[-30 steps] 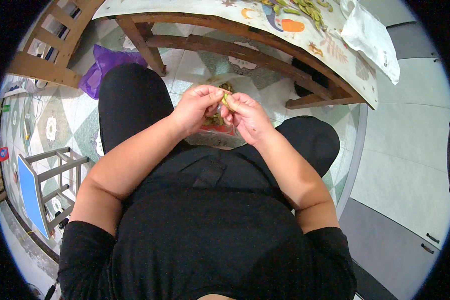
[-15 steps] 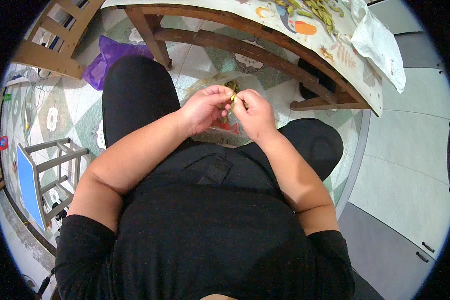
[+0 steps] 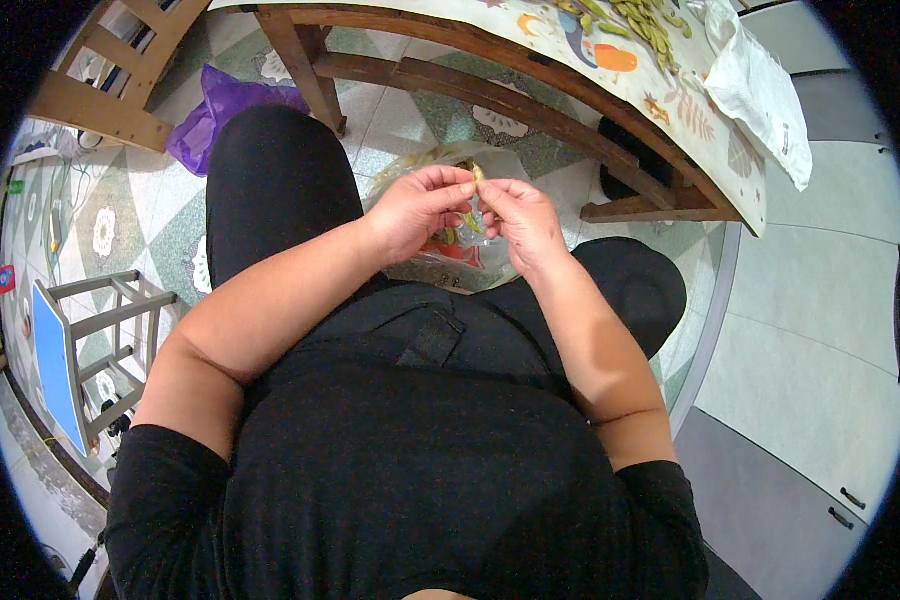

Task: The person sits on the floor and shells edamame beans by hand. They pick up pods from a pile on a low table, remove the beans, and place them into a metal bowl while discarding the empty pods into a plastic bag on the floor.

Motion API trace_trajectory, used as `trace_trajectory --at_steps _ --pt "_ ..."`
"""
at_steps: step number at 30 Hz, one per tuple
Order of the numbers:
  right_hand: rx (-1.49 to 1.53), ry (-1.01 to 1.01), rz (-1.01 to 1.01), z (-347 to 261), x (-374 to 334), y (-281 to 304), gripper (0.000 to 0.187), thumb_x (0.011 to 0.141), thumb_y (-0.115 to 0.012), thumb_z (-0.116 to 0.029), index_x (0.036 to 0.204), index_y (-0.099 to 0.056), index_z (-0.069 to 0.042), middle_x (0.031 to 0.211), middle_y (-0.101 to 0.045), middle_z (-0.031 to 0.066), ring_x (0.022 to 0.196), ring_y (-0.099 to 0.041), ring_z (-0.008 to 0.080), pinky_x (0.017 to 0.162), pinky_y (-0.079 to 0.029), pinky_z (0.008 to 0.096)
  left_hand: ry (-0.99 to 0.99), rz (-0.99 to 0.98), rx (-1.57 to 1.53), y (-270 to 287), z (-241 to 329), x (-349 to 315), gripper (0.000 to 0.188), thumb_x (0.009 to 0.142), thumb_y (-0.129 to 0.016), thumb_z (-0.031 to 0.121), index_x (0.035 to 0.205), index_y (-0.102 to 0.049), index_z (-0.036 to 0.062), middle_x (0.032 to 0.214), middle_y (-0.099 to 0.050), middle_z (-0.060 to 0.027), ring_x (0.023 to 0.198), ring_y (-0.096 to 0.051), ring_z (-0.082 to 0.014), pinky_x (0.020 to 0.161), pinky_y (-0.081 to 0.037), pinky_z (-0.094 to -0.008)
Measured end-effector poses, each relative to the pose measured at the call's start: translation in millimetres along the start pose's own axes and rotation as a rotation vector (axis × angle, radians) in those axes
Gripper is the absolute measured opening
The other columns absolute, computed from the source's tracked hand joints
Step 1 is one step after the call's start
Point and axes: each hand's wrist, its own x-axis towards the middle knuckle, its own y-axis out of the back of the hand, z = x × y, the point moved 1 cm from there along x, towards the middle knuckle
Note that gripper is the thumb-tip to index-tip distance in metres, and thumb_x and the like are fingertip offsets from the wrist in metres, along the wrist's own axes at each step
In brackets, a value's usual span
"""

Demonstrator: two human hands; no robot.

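My left hand (image 3: 415,213) and my right hand (image 3: 526,222) meet in front of me, thumbs and forefingers pinched together. Between their fingertips is a small yellow-green bean pod (image 3: 478,174), mostly covered by the fingers. Directly below them, between my knees, a clear plastic bag (image 3: 502,161) stands open on the floor. Green pods or shells (image 3: 473,222) show inside it, partly hidden by my hands. On the table ahead lies a heap of green bean pods (image 3: 638,20).
A wooden table (image 3: 530,30) with a patterned cover spans the far side, a white plastic bag (image 3: 760,95) hanging over its right end. At left are a purple bag (image 3: 210,120) and a blue-topped stool (image 3: 60,365) on its side. Pale cabinets (image 3: 810,300) line the right.
My right hand has turned and its fingers have loosened from a tighter curl. The pod piece at the fingertips now points up and away, where a yellow-green bit showed between the hands before.
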Motion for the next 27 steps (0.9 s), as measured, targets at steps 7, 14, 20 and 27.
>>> trace_trajectory --at_steps 7,14,20,27 --pt "0.245 -0.233 -0.197 -4.0 -5.4 -3.1 0.023 0.078 -0.059 -0.028 0.081 -0.053 -0.007 0.063 -0.053 0.0006 0.052 -0.046 0.0078 0.044 -0.037 0.0192 0.043 -0.104 -0.01 10.4 -5.2 6.5 0.012 0.079 -0.055 0.014 0.088 -0.054 0.0058 0.071 -0.056 -0.0054 0.066 -0.054 -0.0149 0.061 -0.045 -0.0281" --pt "-0.026 -0.059 -0.194 -12.0 -5.2 -1.3 0.015 0.079 -0.057 -0.017 0.086 -0.055 -0.004 0.072 -0.057 0.0031 0.059 -0.05 0.0073 0.051 -0.04 0.0189 -0.002 -0.016 -0.06 13.5 2.1 4.3 0.01 0.079 -0.056 0.016 0.083 -0.054 0.0059 0.072 -0.056 -0.0052 0.066 -0.055 -0.0149 0.062 -0.046 -0.0277" --pt "-0.009 -0.017 -0.204 -10.1 -6.6 0.6 0.012 0.079 -0.056 -0.014 0.083 -0.056 -0.003 0.07 -0.059 0.0038 0.058 -0.05 0.0073 0.052 -0.04 0.0185 -0.041 0.062 0.024 3.3 0.5 -1.2 0.009 0.077 -0.058 0.013 0.08 -0.054 0.006 0.072 -0.057 -0.0049 0.063 -0.054 -0.0143 0.058 -0.045 -0.0278" --pt "-0.159 0.127 -0.164 -9.5 -12.5 -11.6 0.013 0.081 -0.053 -0.016 0.08 -0.056 -0.003 0.067 -0.056 0.0018 0.058 -0.047 0.0064 0.055 -0.038 0.0184 -0.064 0.066 -0.015 4.1 -1.2 -3.9 0.011 0.076 -0.06 0.014 0.072 -0.052 0.0082 0.064 -0.052 0.0 0.057 -0.044 -0.0095 0.052 -0.036 -0.0225"
